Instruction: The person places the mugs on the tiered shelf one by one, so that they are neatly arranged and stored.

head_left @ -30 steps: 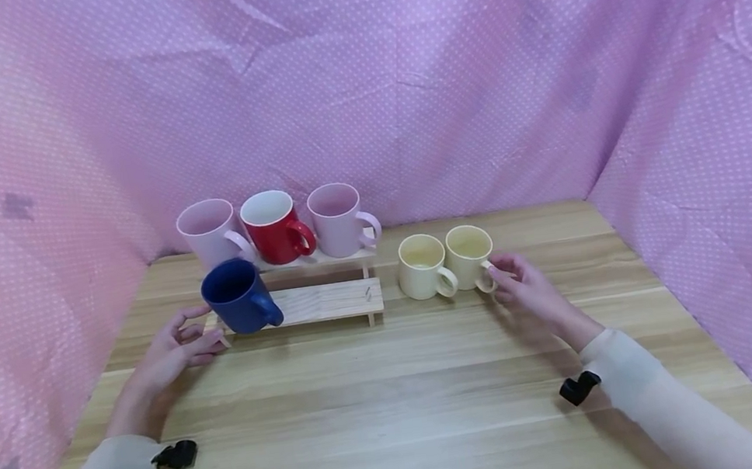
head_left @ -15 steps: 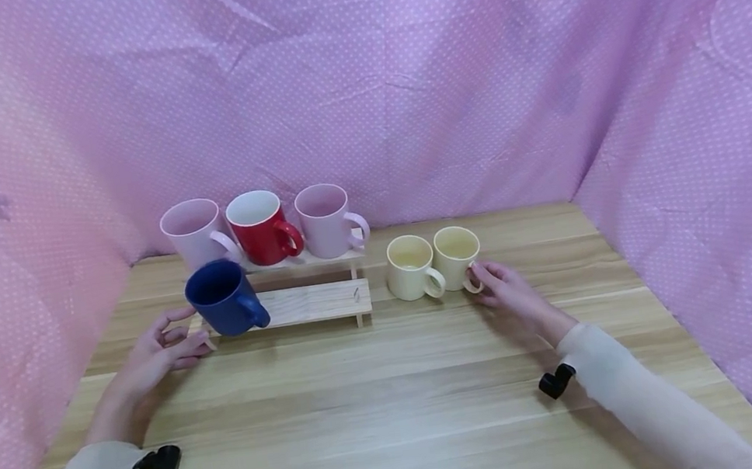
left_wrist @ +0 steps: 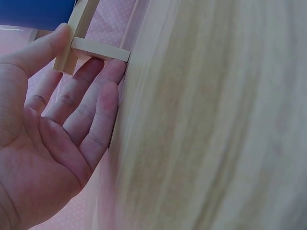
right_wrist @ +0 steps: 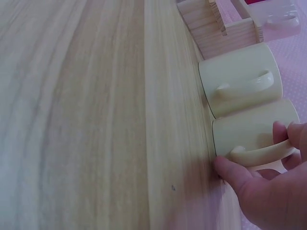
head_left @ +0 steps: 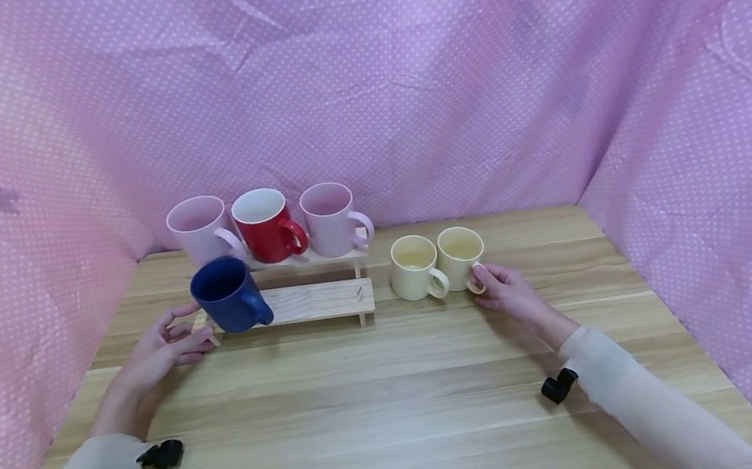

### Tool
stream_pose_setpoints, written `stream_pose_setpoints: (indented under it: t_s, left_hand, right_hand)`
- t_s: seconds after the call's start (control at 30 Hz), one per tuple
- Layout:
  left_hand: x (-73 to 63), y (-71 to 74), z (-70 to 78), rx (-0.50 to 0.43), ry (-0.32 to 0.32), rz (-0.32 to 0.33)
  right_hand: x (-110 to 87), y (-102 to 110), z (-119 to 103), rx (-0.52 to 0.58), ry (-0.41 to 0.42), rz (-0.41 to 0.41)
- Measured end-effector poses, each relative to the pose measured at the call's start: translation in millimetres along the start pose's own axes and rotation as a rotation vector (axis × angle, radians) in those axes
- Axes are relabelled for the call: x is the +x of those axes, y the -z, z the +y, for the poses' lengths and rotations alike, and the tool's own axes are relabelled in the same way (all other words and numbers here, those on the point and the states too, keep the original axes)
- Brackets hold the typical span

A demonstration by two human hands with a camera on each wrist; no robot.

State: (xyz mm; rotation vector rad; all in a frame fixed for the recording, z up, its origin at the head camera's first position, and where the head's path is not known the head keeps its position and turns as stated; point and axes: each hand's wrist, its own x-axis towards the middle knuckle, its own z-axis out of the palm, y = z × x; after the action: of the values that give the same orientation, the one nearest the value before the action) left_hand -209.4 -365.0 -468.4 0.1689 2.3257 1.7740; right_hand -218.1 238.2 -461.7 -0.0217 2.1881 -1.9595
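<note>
My left hand [head_left: 160, 347] holds the left end of a two-tier wooden rack [head_left: 314, 302]. In the left wrist view, the thumb [left_wrist: 60, 33] presses the lower shelf's end, with the other fingers around its leg [left_wrist: 100, 49]. A dark blue mug [head_left: 225, 300] stands on that lower shelf, just above the hand. At the right, my right hand [head_left: 513, 296] grips the handle [right_wrist: 264, 155] of a pale yellow mug [head_left: 460, 262] standing on the table. A second pale yellow mug [head_left: 413, 270] stands close against its left side, handle turned right.
On the upper tier stand a pink mug [head_left: 200, 236], a red mug with white inside [head_left: 263, 233] and another pink mug [head_left: 329, 225]. Pink dotted cloth [head_left: 359, 96] hangs behind and at both sides of the wooden table [head_left: 369, 407]. Both sleeves carry a black wrist camera.
The head view has shifted slightly. Both hands keep their holds, and the mugs and rack stay in place relative to each other.
</note>
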Motion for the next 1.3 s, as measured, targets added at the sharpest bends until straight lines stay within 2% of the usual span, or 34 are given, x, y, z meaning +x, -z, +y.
stream_pose_setpoints:
  t_s: [0.27,0.73,1.0,1.2,1.3]
  left_hand:
    - [0.6,-1.4,2.4,0.007,0.012,-0.005]
    - [1.2,-3.0,5.7,0.007,0.020,-0.005]
    - [-0.4,-2.5,5.7,0.006,0.031,0.003]
    - [-2.1,-0.3,5.7,0.000,0.013,0.004]
    - [-2.5,-0.2,5.0,-0.006,0.027,0.001]
  right_hand:
    - [-2.3,-0.1,-2.3,0.016,0.007,0.018]
    - [-13.2,1.8,-12.0,0.142,-0.009,0.104]
    - [-25.8,3.5,-41.2,0.229,0.147,0.089]
    - [-33.1,0.2,-77.1,0.268,0.242,0.032]
    - [-37.1,-6.8,-93.2,0.274,0.265,-0.003]
